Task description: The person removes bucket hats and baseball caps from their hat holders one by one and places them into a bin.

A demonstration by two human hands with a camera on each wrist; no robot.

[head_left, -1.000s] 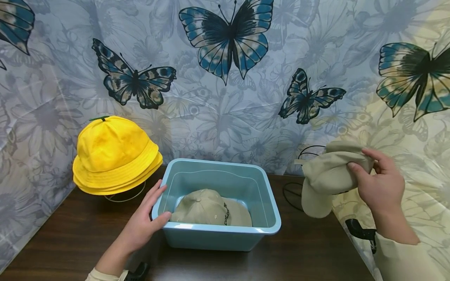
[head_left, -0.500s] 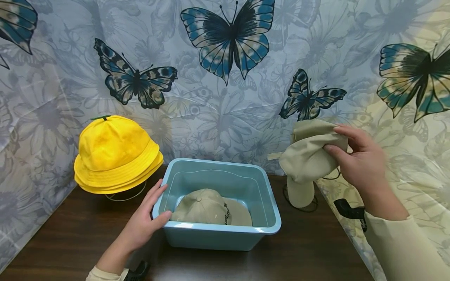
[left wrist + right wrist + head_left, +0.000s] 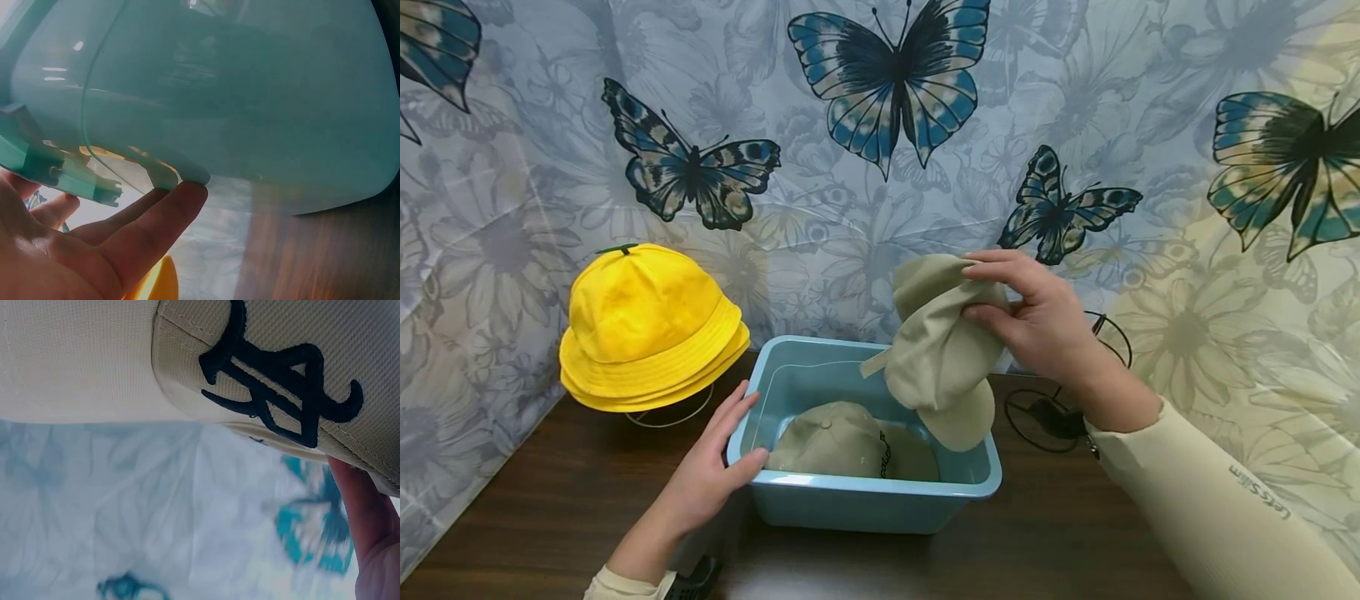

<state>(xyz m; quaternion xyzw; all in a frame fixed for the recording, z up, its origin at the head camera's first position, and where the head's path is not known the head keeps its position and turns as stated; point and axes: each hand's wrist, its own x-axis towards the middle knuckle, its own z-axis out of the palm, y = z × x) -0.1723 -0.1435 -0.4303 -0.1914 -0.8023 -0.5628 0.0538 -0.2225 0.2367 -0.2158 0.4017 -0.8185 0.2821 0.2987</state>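
My right hand pinches a beige baseball cap by its crown, thumb in front and fingers at the top. The cap hangs tilted over the right part of a light blue plastic basin, brim downward, with a small strap sticking out to the left. Dark embroidered lettering shows on the cap in the right wrist view. Inside the basin lies another beige cap, crown up, with dark letters near its brim. My left hand rests on the basin's left rim, straight fingers touching its side.
Stacked yellow bucket hats sit on a wire stand at the left of the dark wooden table. A black wire stand is right of the basin, partly behind my right wrist. A butterfly-print cloth hangs close behind.
My right hand has carried the beige cap leftward from the right side of the table to above the basin. The left hand has stayed at the basin's rim.
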